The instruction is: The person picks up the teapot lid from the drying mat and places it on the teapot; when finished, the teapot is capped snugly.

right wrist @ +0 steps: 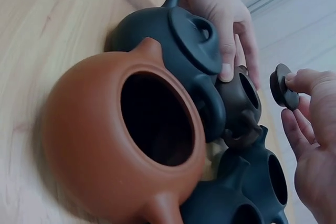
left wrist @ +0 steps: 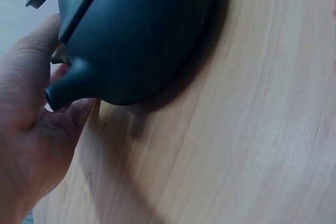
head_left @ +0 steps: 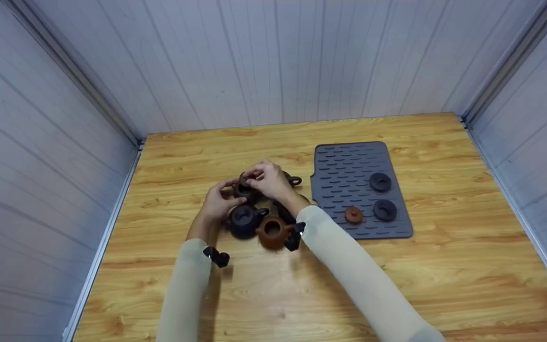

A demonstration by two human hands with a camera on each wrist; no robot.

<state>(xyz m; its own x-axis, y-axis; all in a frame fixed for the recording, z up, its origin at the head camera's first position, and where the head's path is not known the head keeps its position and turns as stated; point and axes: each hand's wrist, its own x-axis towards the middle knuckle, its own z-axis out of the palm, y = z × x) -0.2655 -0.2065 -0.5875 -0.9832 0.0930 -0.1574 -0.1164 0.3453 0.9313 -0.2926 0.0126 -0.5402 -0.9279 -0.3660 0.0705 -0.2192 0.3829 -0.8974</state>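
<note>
I pinch the small lid (right wrist: pixel 280 90) close to its open brown teapot (right wrist: pixel 235 103).
My right grip (head_left: pixel 268 180) has this brown lid between thumb and fingers, apart from the mouth; my left grip (head_left: pixel 215 203) is curled around the brown teapot, which stands on the counter (head_left: pixel 254 294), between its left edge and its middle. Beside it, closer to me, there is a dark lidded teapot (head_left: pixel 243 222), and next to that one an orange teapot (head_left: pixel 272 243) without lid. Two dark open teapots (right wrist: pixel 260 177) stand at the right side of this group. Toward the right edge of the counter lies a grey mat (head_left: pixel 340 175); it carries two dark lids (head_left: pixel 385 216) along its right edge and an orange lid (head_left: pixel 353 215) near its front edge.
</note>
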